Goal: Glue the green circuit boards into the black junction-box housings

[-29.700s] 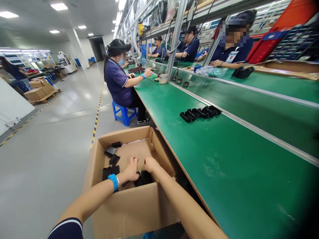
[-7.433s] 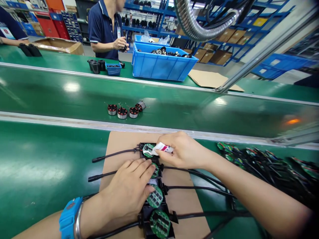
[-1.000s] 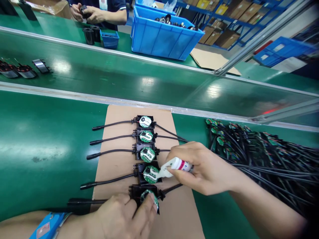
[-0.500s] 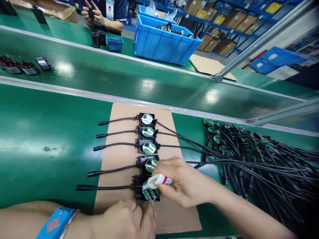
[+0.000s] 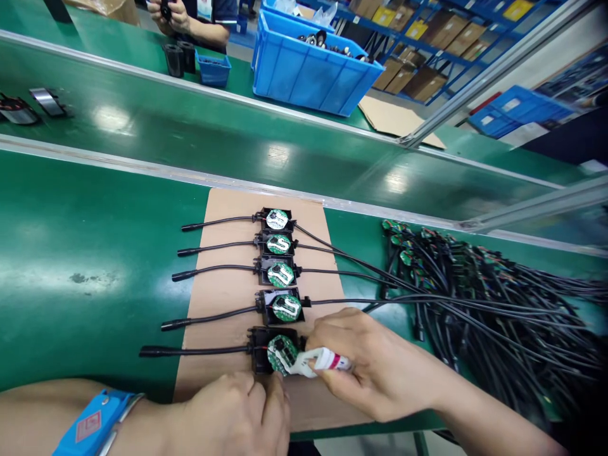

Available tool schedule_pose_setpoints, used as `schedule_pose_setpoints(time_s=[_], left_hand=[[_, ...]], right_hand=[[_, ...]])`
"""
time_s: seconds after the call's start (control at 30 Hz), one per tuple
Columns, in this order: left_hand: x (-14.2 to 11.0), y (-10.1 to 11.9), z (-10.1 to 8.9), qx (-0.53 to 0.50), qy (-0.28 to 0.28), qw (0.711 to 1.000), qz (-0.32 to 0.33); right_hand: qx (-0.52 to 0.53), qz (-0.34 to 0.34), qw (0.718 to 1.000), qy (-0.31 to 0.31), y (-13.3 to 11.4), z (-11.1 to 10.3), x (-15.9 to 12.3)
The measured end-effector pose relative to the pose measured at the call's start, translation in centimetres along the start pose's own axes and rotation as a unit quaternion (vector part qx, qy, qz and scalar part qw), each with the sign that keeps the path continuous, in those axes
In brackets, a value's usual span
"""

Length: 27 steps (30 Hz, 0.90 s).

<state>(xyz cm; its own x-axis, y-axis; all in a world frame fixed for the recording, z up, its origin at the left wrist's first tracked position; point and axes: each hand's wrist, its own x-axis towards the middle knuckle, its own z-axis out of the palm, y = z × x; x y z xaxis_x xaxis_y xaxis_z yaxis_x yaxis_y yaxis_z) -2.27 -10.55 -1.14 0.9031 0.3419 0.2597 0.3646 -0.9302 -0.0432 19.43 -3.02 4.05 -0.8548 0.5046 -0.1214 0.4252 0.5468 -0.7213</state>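
Note:
My right hand (image 5: 365,361) grips a white tube with a red stripe (image 5: 327,362), its nozzle touching the lower right of a round green circuit board (image 5: 282,352). That board sits in the nearest black housing (image 5: 259,361), and a white paste line runs along it. My left hand (image 5: 242,405), with a blue wrist strap (image 5: 92,424), is closed at the near edge of this housing; its fingertips are partly hidden. Beyond it, several similar housings stand in a column, their boards (image 5: 287,308) bearing white paste. All rest on a cardboard sheet (image 5: 218,291).
Black cables (image 5: 213,313) run out to both sides of the housings. A heap of cables with small boards (image 5: 475,304) covers the right of the green table (image 5: 95,253). Past the metal rail stand a blue bin (image 5: 313,69), a small blue tray (image 5: 213,69) and a co-worker's hands (image 5: 173,16).
My right hand has drawn the tube right and toward me across the nearest board, leaving a white line. My left hand stays by the housing. The camera view has shifted slightly.

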Motion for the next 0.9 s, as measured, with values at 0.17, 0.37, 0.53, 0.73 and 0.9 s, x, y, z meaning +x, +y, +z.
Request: schedule_pose_setpoints(time_s=[0.17,0.37,0.53,0.73,0.9], left_hand=[[0.0,0.3,0.0,0.009,-0.004,1.0,-0.01],[-0.1,0.5,0.3,0.003,-0.01,1.0,-0.009],[0.0,0.3,0.6,0.008,0.007,1.0,0.002],[0.0,0.2,0.8,0.013,0.012,1.0,0.007],[-0.2,1.3,1.7,0.017,0.032,0.998,-0.043]], right_hand=[[-0.009,0.006,1.0,0.009,0.4,-0.3,-0.4],[-0.026,-0.009,0.999,0.032,1.0,-0.3,0.3],[-0.045,-0.02,0.998,0.043,1.4,-0.1,0.6],[-0.064,-0.001,0.998,0.028,0.9,0.1,-0.2],[-0.07,-0.007,0.997,0.036,0.9,0.4,-0.6]])
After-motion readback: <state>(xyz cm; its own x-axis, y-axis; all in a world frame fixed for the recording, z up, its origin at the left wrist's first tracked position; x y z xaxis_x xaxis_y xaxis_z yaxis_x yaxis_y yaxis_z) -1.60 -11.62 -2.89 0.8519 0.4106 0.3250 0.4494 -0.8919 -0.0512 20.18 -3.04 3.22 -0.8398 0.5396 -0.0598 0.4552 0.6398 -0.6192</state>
